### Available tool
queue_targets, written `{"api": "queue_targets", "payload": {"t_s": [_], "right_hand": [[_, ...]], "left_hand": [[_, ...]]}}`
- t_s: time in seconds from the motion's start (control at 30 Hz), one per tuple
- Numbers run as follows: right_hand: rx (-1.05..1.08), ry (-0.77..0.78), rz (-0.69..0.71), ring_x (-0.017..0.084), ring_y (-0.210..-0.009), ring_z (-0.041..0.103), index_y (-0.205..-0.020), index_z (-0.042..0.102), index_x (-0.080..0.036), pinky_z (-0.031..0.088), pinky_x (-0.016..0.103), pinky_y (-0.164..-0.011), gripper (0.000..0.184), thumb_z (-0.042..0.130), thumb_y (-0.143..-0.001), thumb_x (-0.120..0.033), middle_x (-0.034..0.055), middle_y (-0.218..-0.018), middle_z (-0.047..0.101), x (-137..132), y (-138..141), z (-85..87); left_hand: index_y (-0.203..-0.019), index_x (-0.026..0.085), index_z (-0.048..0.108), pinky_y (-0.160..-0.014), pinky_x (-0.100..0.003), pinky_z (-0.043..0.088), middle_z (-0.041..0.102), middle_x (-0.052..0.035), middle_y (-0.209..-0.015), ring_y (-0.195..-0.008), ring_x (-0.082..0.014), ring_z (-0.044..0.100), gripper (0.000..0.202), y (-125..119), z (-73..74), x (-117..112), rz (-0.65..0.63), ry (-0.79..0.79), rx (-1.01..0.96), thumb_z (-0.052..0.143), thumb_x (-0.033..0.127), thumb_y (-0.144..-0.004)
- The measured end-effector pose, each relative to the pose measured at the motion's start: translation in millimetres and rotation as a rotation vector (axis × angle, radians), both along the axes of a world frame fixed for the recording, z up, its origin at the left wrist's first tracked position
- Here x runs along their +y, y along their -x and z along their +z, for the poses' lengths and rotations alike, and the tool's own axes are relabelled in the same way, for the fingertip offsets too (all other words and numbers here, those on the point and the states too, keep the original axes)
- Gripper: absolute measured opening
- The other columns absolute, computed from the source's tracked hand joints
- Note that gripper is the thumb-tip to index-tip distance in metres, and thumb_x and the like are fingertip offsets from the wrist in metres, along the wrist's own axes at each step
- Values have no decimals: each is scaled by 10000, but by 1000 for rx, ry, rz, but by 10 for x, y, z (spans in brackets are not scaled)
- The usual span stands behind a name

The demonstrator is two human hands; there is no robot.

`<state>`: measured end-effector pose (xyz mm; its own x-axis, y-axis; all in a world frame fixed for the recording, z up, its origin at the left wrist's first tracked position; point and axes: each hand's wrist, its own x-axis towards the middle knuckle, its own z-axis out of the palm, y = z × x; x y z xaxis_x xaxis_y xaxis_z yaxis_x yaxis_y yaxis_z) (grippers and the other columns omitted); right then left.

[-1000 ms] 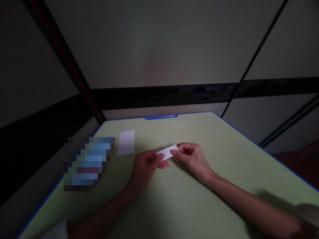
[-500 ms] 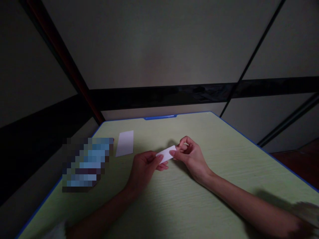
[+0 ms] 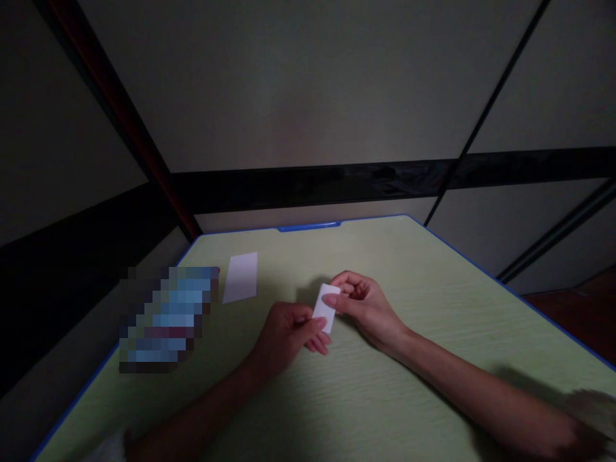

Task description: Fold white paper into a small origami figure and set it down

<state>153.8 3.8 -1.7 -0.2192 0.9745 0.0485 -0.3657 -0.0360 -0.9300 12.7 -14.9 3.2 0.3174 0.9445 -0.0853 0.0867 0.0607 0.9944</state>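
Note:
A small white piece of paper (image 3: pixel 323 310), apparently folded, is held above the middle of the table between both hands. My left hand (image 3: pixel 292 330) pinches its lower end, the thumb lying on the near face. At the upper right part, my right hand (image 3: pixel 360 297) grips the paper with its thumb on top and the other fingers curled behind. The long side of the paper now runs nearly upright in the view. What lies behind the paper is hidden by it and by the fingers.
A flat white sheet (image 3: pixel 240 277) lies on the light green table (image 3: pixel 380 398), left of my hands. Beside it, farther left, is a pixelated object (image 3: pixel 168 314) whose kind I cannot make out. Blue edging borders the table, and light panels (image 3: pixel 308 96) stand behind it.
The white paper has turned from lying slantwise across to nearly upright. My left hand has moved slightly down and right with its end, while the right thumb has shifted toward the upper part.

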Motion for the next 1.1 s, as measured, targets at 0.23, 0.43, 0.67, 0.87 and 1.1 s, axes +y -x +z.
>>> {"api": "queue_targets", "payload": {"t_s": [0.23, 0.43, 0.67, 0.87, 1.1], "right_hand": [[-60, 78, -47, 27, -359, 360, -445, 487, -125, 216, 175, -394, 281, 753, -440, -214, -61, -377, 479, -3, 26, -31], [-34, 44, -67, 41, -367, 343, -434, 494, -133, 204, 200, -410, 308, 661, -593, -338, -48, -377, 456, -25, 28, -41], [-144, -97, -52, 59, -424, 347, -470, 482, -138, 241, 211, -451, 346, 566, -684, -396, -43, -430, 433, -12, 5, -24], [-222, -146, 102, 63, -441, 346, -569, 463, -145, 241, 205, -439, 320, 514, -728, -418, -47, -481, 411, -35, 34, -38], [-150, -163, 343, 90, -459, 458, -647, 489, -129, 336, 220, -470, 288, 456, -780, -382, -13, -502, 500, -80, 38, -51]], "left_hand": [[-456, 125, 575, -388, -191, 421, 637, -47, -454, -364, -113, 559, 210, -22, 4, 29, 20, 35, -5, 569, 243, -630], [-463, 122, 568, -385, -184, 413, 628, -37, -446, -355, -102, 551, 224, -28, 9, 25, -9, 26, 0, 558, 240, -652], [-481, 116, 582, -399, -182, 418, 629, -33, -452, -372, -101, 560, 215, -14, -11, 24, -25, 27, -28, 555, 224, -665], [-517, 116, 592, -423, -190, 431, 645, -35, -485, -410, -113, 583, 196, -6, -13, 22, 16, 10, -60, 557, 232, -672], [-529, 105, 606, -422, -177, 405, 605, -10, -436, -402, -97, 554, 230, -9, 7, 35, -49, -53, -91, 564, 291, -657]]}}
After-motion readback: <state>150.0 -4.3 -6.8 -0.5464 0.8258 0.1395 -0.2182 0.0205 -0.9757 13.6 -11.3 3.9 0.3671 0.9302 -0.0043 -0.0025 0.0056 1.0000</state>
